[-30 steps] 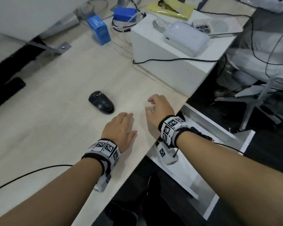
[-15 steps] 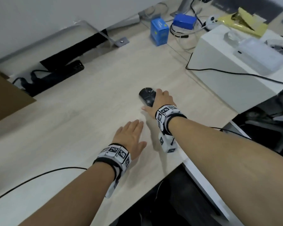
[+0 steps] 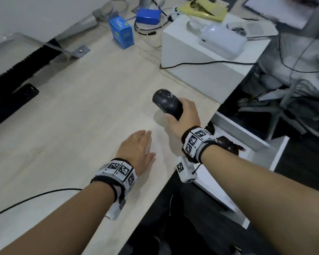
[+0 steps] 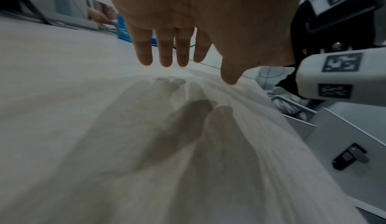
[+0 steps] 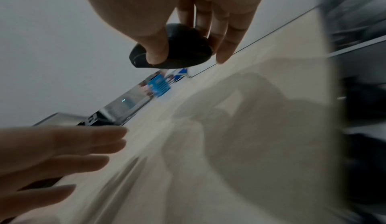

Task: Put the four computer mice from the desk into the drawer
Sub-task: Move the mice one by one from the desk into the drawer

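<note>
Gripping a black mouse [image 3: 167, 103], the right hand [image 3: 184, 118] holds it lifted off the light wooden desk [image 3: 72, 116], near the desk's right edge. The thumb [image 5: 154, 52] presses on one side of the mouse and the other fingers [image 5: 227, 42] curl round the opposite side, so the body sits pinched between them. The long axis of the mouse runs from the palm away toward the far left of the desk; the rounded end that sticks out of the hand points up and to the left in the head view, away from the person. Which end is the front with the buttons, I cannot tell. A soft shadow lies on the desk under the mouse.

The left hand [image 3: 136, 150] is spread flat with palm down, the fingers [image 4: 165, 50] straight and close together, and it holds nothing. From the left wrist view it is a little above the desk, with its shadow below it.

To the right of the desk, lower, the white drawer [image 3: 276, 151] stands pulled out. A dark object [image 3: 226, 144] shows in it just behind the right wrist, mostly hidden. Farther on the desk stand a white box [image 3: 201, 70], a blue carton [image 3: 121, 33] and some cables.
</note>
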